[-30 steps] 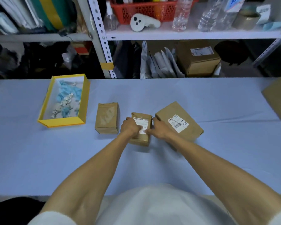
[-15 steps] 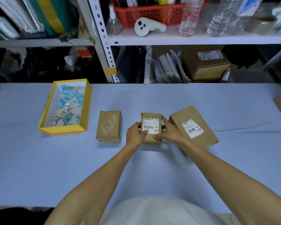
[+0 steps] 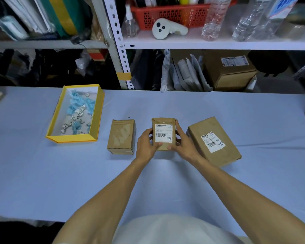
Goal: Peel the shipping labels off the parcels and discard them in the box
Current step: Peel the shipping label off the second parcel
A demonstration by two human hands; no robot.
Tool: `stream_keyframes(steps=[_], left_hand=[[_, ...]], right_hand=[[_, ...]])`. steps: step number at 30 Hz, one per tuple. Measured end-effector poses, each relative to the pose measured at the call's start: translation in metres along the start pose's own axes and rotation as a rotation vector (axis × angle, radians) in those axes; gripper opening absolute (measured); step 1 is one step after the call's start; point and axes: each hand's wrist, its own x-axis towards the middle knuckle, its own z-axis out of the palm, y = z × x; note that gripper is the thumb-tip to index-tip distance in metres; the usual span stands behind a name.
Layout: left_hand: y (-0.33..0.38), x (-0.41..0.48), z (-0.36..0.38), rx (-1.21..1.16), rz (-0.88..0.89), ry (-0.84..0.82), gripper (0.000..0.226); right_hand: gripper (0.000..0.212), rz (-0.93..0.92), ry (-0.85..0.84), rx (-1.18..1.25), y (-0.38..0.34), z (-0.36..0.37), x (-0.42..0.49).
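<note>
The parcel (image 3: pixel 163 121) was to the right of the box (image 3: pixel 71 139), second in a row of three, held over the table (image 3: pixel 42 173). Whether its base touched the cloth could not be told. Its long axis ran away from the person, with the folded top end pointing toward the shelf (image 3: pixel 218 44) and the labelled face turned up to the camera. It was small, wrapped in creased brown paper, and a white label (image 3: pixel 164 133) covered most of that face. The label's print read upright to the person, with a barcode low on the left and "MX" at the right. It lay flat, with no corner seen lifted.

The left hand (image 3: pixel 145 145) gripped the parcel's left edge and the right hand (image 3: pixel 185 143) its right edge. The fingers of both hands curled round the sides, and both thumbs lay on the near end just under the label.

Between the parcel and the box stood a bare parcel (image 3: pixel 121 136), whose top showed only pale torn patches. Farther right of the box, past the right hand, lay a big parcel (image 3: pixel 229 154) turned at an angle, carrying a second label (image 3: pixel 213 141) that looked wrinkled. The right wrist passed close along its near left corner.

The box was yellow and open-topped, and held blue and white scraps (image 3: pixel 77 111). Behind the box and to its right rose the shelf, with bottles and a red basket above and a brown carton and grey mailers underneath.
</note>
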Motion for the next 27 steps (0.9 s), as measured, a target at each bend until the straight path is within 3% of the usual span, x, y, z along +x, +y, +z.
stream_keyframes(steps=[7,27], left_hand=[[0.003,-0.006,-0.002,-0.057,-0.019,-0.075,0.079],[0.002,-0.006,0.006,0.101,0.022,-0.072,0.078]], right_hand=[[0.105,0.010,0.008,-0.004,0.003,-0.005,-0.001],[0.107,0.014,0.016,-0.023,0.007,-0.002,-0.002]])
